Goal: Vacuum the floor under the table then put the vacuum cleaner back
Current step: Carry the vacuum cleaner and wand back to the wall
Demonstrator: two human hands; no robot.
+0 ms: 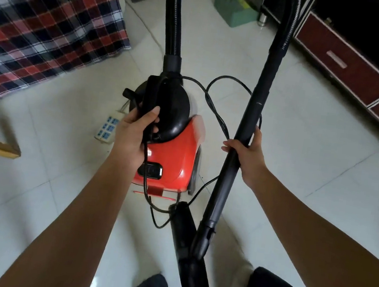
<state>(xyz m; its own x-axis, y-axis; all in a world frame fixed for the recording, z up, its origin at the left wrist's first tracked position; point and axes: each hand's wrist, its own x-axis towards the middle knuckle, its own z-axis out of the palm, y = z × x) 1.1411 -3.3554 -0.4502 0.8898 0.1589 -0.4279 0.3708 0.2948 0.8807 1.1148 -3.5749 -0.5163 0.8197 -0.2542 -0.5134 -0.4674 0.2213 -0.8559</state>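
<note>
Nozzle [189, 248] by feet. Right hand [247, 157]: fingers wrapped round wand [244, 126]. Left hand [132, 135]: fingers grip carry handle [151, 94] and cord [227, 77] of red vacuum cleaner [171, 162], over tiled floor [304, 147]. Judgement: gather loose cord loops; keep hose [174, 19] unsnagged.

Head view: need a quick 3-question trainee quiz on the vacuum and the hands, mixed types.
1. True or false: the right hand grips the black wand.
2. What lies on the floor to the left of the red vacuum cleaner? A) power strip B) shoe C) bucket
3. Fill in: the left hand holds the vacuum's handle together with the black ____.
Key: 1 true; 2 A; 3 cord.
</note>
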